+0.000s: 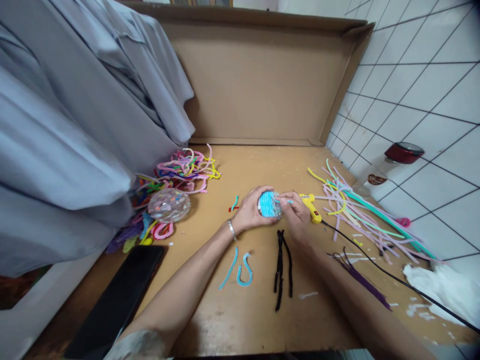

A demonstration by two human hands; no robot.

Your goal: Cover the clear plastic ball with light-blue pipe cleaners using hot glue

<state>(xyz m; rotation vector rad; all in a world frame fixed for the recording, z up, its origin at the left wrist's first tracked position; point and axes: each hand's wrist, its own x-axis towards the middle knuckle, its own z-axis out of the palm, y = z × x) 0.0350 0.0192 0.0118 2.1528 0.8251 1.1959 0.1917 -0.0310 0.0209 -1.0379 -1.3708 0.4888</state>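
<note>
My left hand (pixel 249 212) is wrapped round the side of a small, clear, rounded container (pixel 277 212) whose facing side is covered in rows of light blue pipe cleaner (pixel 267 204). At its right edge my right hand (pixel 296 212) pinches a light blue pipe cleaner piece (pixel 289 201), fingertips close to the covered surface. Just beyond that hand lies a yellow glue gun (pixel 310 207), partly hidden by it. Below the hands are a straight blue pipe cleaner (pixel 228 270), a curled blue one (pixel 245 272) and several black pipe cleaners (pixel 279 270).
Mixed pipe cleaners (pixel 187 167) and a clear round object (pixel 169 205) lie left, near a dark phone-like slab (pixel 120 300) and a grey cloth (pixel 75 125). Right are long pipe cleaners (pixel 348 200), the black cord (pixel 375 260), a red-lidded jar (pixel 390 167) and white tissue (pixel 446 290).
</note>
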